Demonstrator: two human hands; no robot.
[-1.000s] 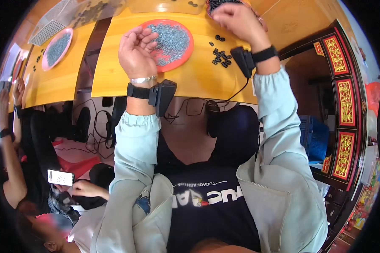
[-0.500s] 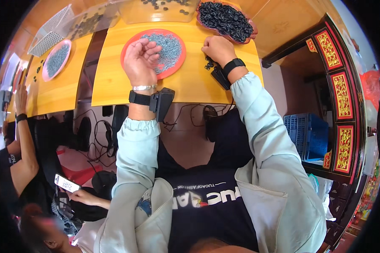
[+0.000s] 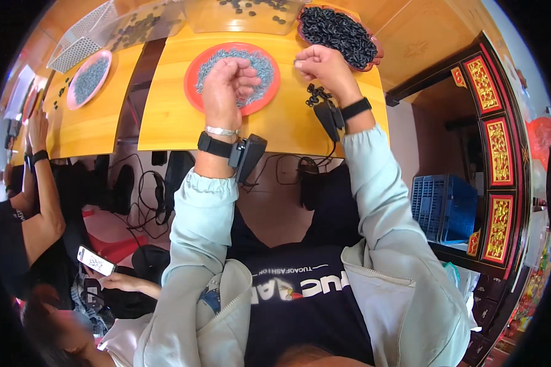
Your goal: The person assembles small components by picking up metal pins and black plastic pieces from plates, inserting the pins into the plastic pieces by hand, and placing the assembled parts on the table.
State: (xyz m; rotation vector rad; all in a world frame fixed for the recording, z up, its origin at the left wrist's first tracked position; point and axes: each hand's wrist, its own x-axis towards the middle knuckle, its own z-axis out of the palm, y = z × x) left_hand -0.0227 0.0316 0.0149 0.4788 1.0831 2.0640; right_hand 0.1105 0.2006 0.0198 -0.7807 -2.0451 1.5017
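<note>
Table: a long yellow wooden table [image 3: 165, 122] carries everything, with its near edge just under the wrists.
Red plate: a round red plastic plate [image 3: 193, 76] heaped with small grey metal pieces [image 3: 260, 64] lies under the left hand.
Black heap: a second dish piled with small black ring-shaped parts [image 3: 340, 30] sits just beyond the right hand.
Loose parts: a small cluster of black ring parts [image 3: 315, 95] lies on the wood beside the right wrist.
Left hand: the left hand [image 3: 226, 82] is curled narrow over the red plate, fingers bunched; whether it pinches a grey piece I cannot tell.
Right hand: the right hand [image 3: 321, 67] is closed into a loose fist between plate and black heap; what it holds is hidden.
Risk: the loose cluster lies near the right wrist and its strapped device, so a sweep of the forearm could likely scatter parts off the edge; tiny pieces pinched blind may slip.
</note>
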